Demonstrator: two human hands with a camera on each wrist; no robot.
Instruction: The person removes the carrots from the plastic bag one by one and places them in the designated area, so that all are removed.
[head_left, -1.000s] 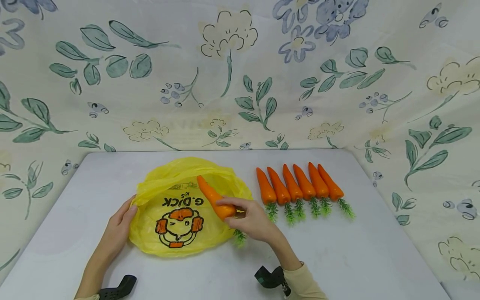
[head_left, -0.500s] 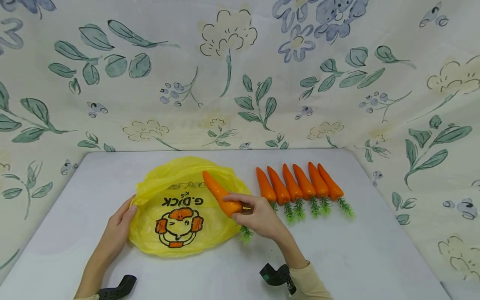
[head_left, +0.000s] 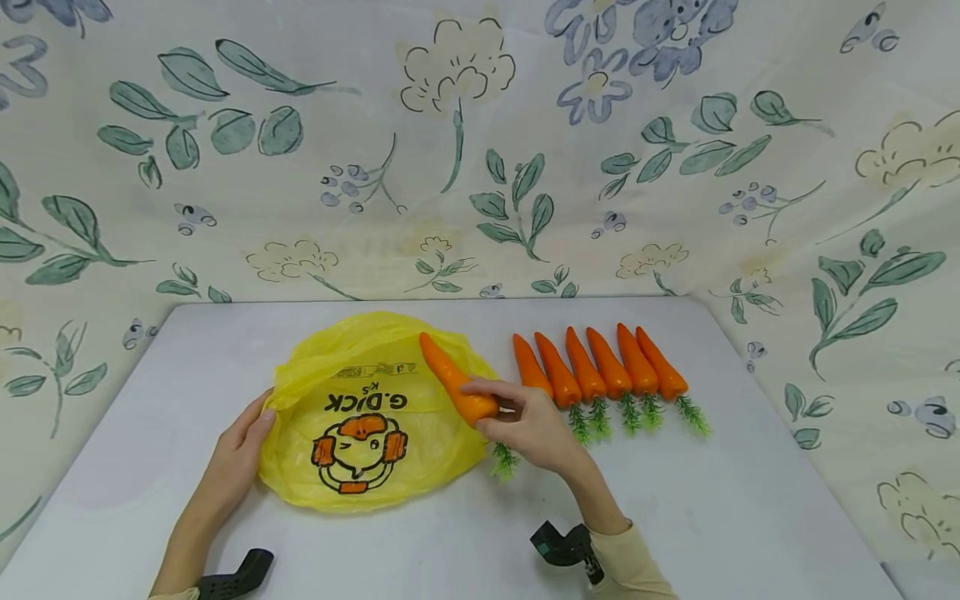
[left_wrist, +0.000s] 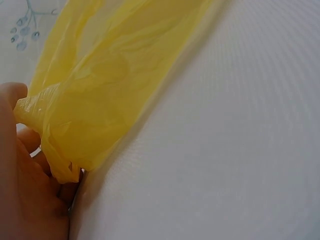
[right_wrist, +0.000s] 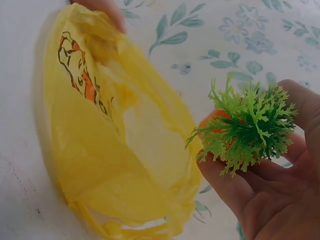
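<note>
A yellow plastic bag [head_left: 442,454] with a printed cartoon face lies on the white table, its mouth spread toward the far side. My left hand [head_left: 238,450] pinches the bag's left edge; in the left wrist view the thumb and fingers hold the crumpled yellow film [left_wrist: 100,100]. My right hand [head_left: 536,421] grips an orange toy carrot [head_left: 450,379] near its thick end, above the bag's right side, with the tip pointing up and left. In the right wrist view its green leafy top [right_wrist: 250,125] faces the camera and covers most of the orange body.
Several more orange carrots [head_left: 581,375] lie in a row at the back right of the table [head_left: 712,500], leaves toward me. The right hand overlaps the leaves of the leftmost one. A flowered cloth [head_left: 450,150] hangs behind and at the sides.
My right hand has drawn the carrot to the right and slightly away from me, from over the bag's middle toward its right edge. The left hand keeps its hold on the bag.
</note>
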